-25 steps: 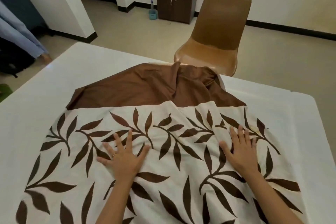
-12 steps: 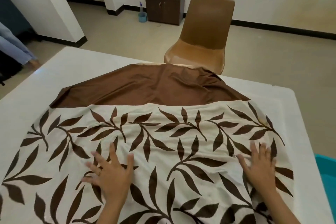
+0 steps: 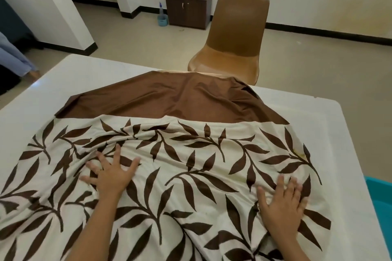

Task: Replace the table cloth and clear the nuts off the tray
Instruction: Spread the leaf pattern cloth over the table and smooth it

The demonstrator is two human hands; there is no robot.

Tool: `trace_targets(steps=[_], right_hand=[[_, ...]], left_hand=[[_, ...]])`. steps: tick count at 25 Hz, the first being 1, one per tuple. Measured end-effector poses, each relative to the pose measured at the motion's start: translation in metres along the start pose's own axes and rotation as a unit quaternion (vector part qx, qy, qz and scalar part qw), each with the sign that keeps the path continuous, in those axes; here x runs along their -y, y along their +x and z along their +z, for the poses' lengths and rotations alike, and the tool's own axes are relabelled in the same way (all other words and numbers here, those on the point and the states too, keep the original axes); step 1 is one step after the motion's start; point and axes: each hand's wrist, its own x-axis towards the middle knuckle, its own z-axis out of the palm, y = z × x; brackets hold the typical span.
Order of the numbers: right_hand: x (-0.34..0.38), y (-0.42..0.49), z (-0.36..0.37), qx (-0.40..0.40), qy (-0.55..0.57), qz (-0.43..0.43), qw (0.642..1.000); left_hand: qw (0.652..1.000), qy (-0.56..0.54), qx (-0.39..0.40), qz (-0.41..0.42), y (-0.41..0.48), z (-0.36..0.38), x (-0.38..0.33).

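Left hand (image 3: pixel 111 178) and right hand (image 3: pixel 283 206), fingers spread flat and gripping nothing, press the rumpled cream tablecloth with brown leaf print and plain brown border (image 3: pixel 191 167) on the white counter (image 3: pixel 331 125), tan moulded plastic chair (image 3: pixel 235 38) beyond.
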Motion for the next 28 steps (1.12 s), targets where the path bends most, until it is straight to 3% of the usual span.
trace_targets(steps=[2, 5, 7, 9, 11, 13, 17, 21, 23, 26, 28], right_hand=[[0.031, -0.012, 0.005, 0.003, 0.016, 0.020, 1.000], [0.077, -0.031, 0.014, 0.041, 0.039, 0.026, 0.998], [0.087, -0.035, 0.008, 0.044, 0.096, 0.010, 0.994], [0.070, -0.026, -0.001, -0.030, 0.146, -0.016, 0.989], [0.036, -0.011, -0.007, -0.071, 0.096, -0.012, 0.993], [0.008, -0.004, -0.006, -0.023, 0.037, -0.005, 0.999], [0.007, -0.007, 0.005, -0.007, 0.022, -0.022, 0.999], [0.043, -0.014, 0.015, 0.013, 0.041, -0.082, 0.996], [0.059, -0.019, 0.017, 0.042, 0.054, -0.144, 0.987], [0.040, -0.014, 0.007, 0.042, 0.034, -0.168, 0.984], [-0.009, -0.007, -0.008, 0.020, 0.009, -0.125, 0.992]], left_hand=[[0.998, -0.005, 0.041, 0.039, 0.046, -0.027, 0.003], [0.981, -0.136, 0.085, 0.110, 0.072, -0.071, 0.003], [0.978, -0.156, -0.031, 0.133, 0.046, -0.068, 0.001], [0.978, -0.115, -0.139, 0.104, -0.007, -0.035, -0.003], [0.990, -0.078, -0.081, 0.083, -0.067, 0.005, 0.002], [0.995, -0.044, -0.025, 0.091, -0.093, 0.029, 0.017], [0.996, -0.002, -0.033, 0.087, -0.054, 0.016, 0.043], [0.998, 0.024, 0.042, 0.033, 0.003, -0.030, 0.045], [0.999, 0.033, -0.001, 0.023, -0.006, -0.040, 0.027], [0.986, -0.014, -0.100, 0.131, -0.058, -0.022, -0.004], [0.974, -0.064, -0.107, 0.188, -0.092, -0.009, -0.008]])
